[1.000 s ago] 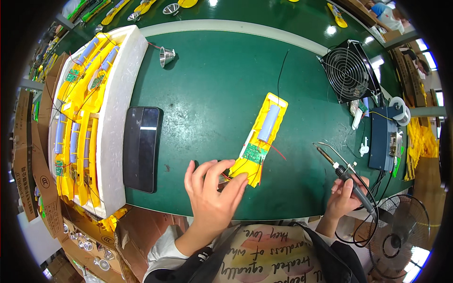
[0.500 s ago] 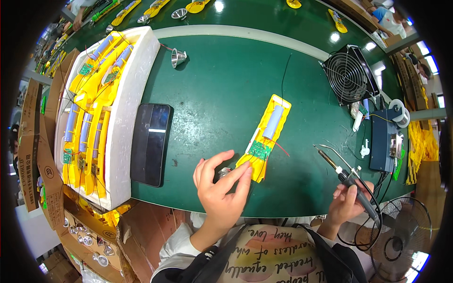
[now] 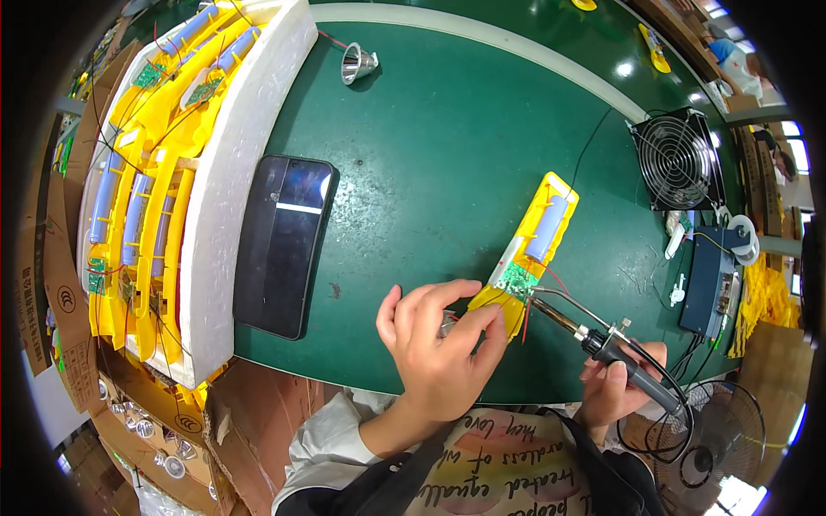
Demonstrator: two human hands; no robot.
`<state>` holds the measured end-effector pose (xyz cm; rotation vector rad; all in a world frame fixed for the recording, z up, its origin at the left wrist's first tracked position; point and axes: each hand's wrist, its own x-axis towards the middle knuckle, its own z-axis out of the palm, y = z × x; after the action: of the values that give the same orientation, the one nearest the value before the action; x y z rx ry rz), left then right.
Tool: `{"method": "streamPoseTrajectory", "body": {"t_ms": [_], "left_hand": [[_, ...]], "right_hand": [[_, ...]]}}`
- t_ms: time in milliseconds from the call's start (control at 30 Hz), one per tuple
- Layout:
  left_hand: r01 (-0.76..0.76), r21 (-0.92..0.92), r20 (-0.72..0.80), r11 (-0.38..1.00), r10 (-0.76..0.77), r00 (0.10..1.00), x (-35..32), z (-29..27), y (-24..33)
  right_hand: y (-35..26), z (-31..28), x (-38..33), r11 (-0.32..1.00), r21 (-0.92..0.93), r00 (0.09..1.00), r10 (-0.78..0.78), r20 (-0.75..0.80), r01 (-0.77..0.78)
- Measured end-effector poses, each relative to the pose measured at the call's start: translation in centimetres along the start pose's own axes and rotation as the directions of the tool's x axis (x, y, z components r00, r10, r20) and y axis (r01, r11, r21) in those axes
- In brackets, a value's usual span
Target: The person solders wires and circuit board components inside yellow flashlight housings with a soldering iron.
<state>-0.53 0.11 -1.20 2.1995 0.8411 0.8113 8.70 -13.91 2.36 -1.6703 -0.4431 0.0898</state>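
A yellow plastic housing (image 3: 557, 191) lies on the green bench, holding a lavender cylindrical battery cell (image 3: 547, 229) and a small green circuit board (image 3: 517, 279). My left hand (image 3: 443, 348) is closed at the housing's near end, fingertips on it beside the board. A shiny reflector cup (image 3: 446, 327) shows partly behind those fingers. In my right hand (image 3: 616, 385) is a soldering iron (image 3: 632, 370) with a thin metal guide tube along it. Its tip reaches the board's near right edge; exact contact is too small to tell. A red wire stands out beside the board.
At left, a white foam box (image 3: 245, 163) holds several yellow housings with cells. Beside it lies a black phone (image 3: 284, 245). Further back sits a reflector cup (image 3: 355, 64). On the right are a black fan (image 3: 677, 161), a blue-grey soldering station (image 3: 707, 288) and a solder spool (image 3: 745, 240).
My right hand has brought the soldering iron left, its tip now at the circuit board. My left hand stays at the housing's near end. The whole view has shifted slightly.
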Motion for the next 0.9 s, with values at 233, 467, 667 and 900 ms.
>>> {"method": "streamPoseTrajectory", "body": {"t_ms": [233, 467, 667, 900], "left_hand": [[0.006, -0.005, 0.004, 1.000, -0.006, 1.000, 0.05, -0.27, 0.12], [0.000, -0.002, 0.014, 1.000, 0.000, 1.000, 0.11, -0.17, 0.16], [-0.005, 0.011, 0.020, 1.000, 0.005, 1.000, 0.13, -0.15, 0.09], [-0.006, 0.001, 0.025, 1.000, 0.006, 1.000, 0.23, -0.02, 0.22]], "right_hand": [[0.05, 0.09, 0.23, 1.000, -0.008, 1.000, 0.001, 0.021, -0.001], [0.09, -0.19, 0.28, 0.999, -0.042, 0.998, -0.019, 0.059, 0.021], [0.01, -0.27, 0.38, 0.997, -0.073, 0.996, -0.022, 0.087, 0.028], [0.59, -0.54, 0.44, 0.985, -0.092, 0.985, -0.138, 0.101, 0.147]]}}
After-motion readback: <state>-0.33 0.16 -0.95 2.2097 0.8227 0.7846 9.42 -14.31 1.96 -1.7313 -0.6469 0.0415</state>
